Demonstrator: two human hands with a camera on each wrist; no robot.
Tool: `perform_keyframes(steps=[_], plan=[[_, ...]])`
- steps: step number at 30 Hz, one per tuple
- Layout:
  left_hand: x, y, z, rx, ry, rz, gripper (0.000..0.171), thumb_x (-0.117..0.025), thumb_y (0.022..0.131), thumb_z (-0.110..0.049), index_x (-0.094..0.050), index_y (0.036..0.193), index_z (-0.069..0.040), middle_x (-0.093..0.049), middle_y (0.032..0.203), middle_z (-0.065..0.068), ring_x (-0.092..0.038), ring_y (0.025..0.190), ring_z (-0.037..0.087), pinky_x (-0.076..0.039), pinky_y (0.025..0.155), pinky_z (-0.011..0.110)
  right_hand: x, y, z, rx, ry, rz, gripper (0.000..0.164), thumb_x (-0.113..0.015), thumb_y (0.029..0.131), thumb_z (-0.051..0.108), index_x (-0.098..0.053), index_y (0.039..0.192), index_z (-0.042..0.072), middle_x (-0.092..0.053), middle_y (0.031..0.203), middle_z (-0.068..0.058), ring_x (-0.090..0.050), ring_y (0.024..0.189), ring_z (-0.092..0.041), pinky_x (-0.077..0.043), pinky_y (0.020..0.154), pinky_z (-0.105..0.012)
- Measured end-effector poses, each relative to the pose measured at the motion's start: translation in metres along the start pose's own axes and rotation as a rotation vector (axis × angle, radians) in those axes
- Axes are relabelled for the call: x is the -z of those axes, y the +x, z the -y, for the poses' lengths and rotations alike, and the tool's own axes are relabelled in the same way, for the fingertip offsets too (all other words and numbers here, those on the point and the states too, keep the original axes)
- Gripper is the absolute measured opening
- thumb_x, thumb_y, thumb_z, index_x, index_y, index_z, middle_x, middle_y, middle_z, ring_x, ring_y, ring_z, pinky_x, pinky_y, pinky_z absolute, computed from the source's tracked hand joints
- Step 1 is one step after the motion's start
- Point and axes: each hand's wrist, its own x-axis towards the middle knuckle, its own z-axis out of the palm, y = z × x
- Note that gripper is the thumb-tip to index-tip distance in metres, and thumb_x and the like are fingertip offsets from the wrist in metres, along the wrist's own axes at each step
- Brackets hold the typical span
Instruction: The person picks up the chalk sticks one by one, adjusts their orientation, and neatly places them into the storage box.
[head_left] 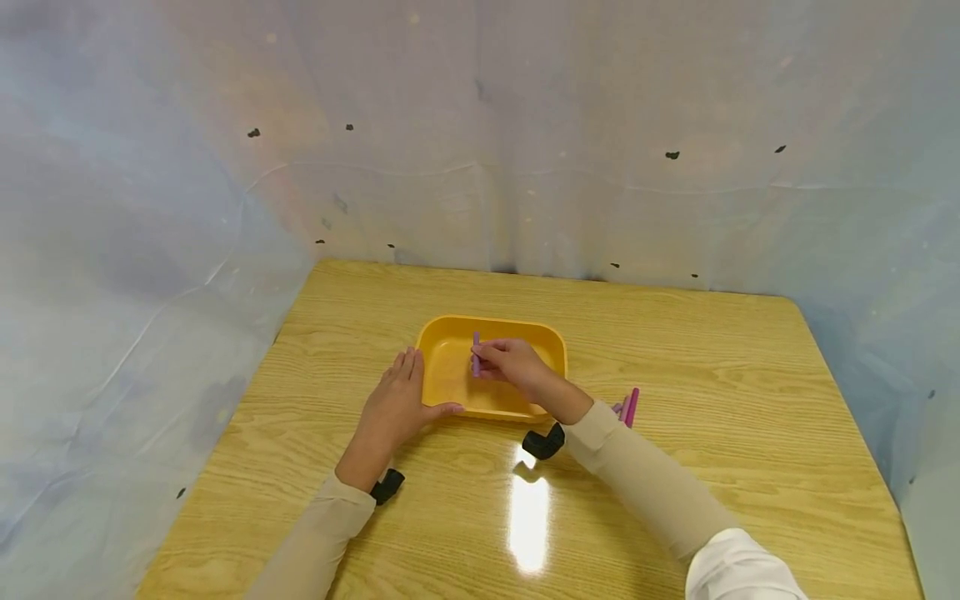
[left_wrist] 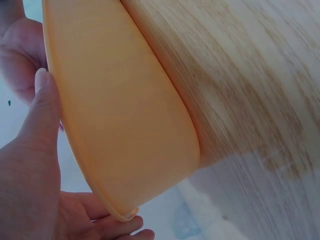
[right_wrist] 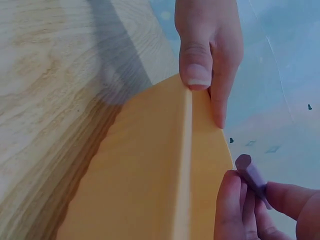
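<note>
A yellow tray (head_left: 448, 375) with rounded corners and raised walls sits on the wooden table. My left hand (head_left: 396, 404) rests at its near left corner, fingers straight along the left side and thumb laid on the front rim. In the left wrist view that thumb (left_wrist: 41, 100) lies against the rim, beside the tray's outer wall (left_wrist: 120, 110). Over the tray's inside, my right hand (head_left: 517, 364) pinches a slim purple stick (head_left: 476, 354) between thumb and fingers. The right wrist view shows the round end of the stick (right_wrist: 244, 162).
Several pink and purple sticks (head_left: 632, 408) lie on the table right of the tray, partly hidden behind my right forearm. The wooden table (head_left: 675, 350) reaches back to a draped pale sheet (head_left: 525, 208). Black wrist mounts (head_left: 543, 442) sit at both wrists.
</note>
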Motion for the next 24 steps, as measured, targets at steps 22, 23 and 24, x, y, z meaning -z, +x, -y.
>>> perform_keyframes(steps=[22, 23, 24], plan=[[-0.001, 0.002, -0.002, 0.011, -0.02, 0.002, 0.12, -0.039, 0.07, -0.084, -0.017, 0.145, 0.007, -0.021, 0.148, 0.025, -0.021, 0.136, 0.036, -0.022, 0.109, 0.046, -0.009, 0.028, -0.022, -0.104, -0.049, -0.032, 0.03, -0.059, 0.093, 0.014, -0.064, 0.108, -0.012, -0.067, 0.082, -0.011, -0.064, 0.07, -0.016, -0.055, 0.07, -0.029], [-0.001, 0.002, -0.002, 0.01, -0.021, 0.002, 0.12, -0.039, 0.07, -0.084, -0.017, 0.145, 0.007, -0.02, 0.148, 0.025, -0.021, 0.136, 0.036, -0.022, 0.109, 0.046, -0.01, 0.029, -0.023, -0.103, -0.059, -0.033, 0.03, -0.059, 0.093, 0.014, -0.064, 0.108, -0.011, -0.067, 0.082, -0.011, -0.064, 0.07, -0.015, -0.055, 0.069, -0.028], [-0.001, 0.002, -0.002, 0.01, -0.021, 0.002, 0.12, -0.04, 0.07, -0.083, -0.017, 0.145, 0.007, -0.02, 0.148, 0.025, -0.021, 0.136, 0.036, -0.022, 0.109, 0.045, -0.01, 0.03, -0.024, -0.105, -0.064, -0.034, 0.029, -0.059, 0.092, 0.013, -0.064, 0.107, -0.011, -0.067, 0.082, -0.011, -0.064, 0.07, -0.016, -0.055, 0.069, -0.028]])
